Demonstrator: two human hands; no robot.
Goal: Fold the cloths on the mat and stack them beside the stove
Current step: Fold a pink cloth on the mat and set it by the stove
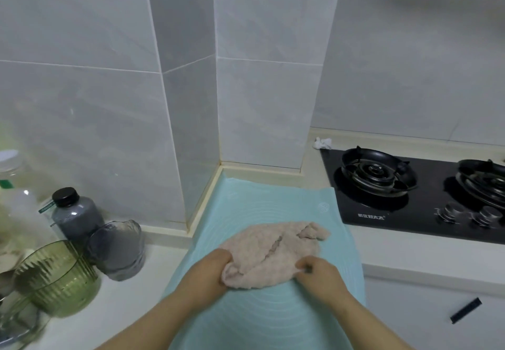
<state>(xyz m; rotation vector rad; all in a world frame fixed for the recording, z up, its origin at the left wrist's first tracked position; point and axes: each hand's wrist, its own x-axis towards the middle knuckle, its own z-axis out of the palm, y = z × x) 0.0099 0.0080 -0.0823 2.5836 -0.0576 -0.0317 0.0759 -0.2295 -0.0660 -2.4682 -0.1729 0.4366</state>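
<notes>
Near the middle of the mat (262,207), both hands work one pink cloth (276,248). The left hand (211,271) has its fingers curled into the cloth's near left edge, and the right hand (318,273) pinches its near right edge. The cloth lies rumpled with a crease across it — so the fold looks barely begun. Next, I judge, it needs pulling flat and its edges brought squarely together. Farther right, the stove (410,199) carries white lettering (370,216) by its near left corner — too small to read.
</notes>
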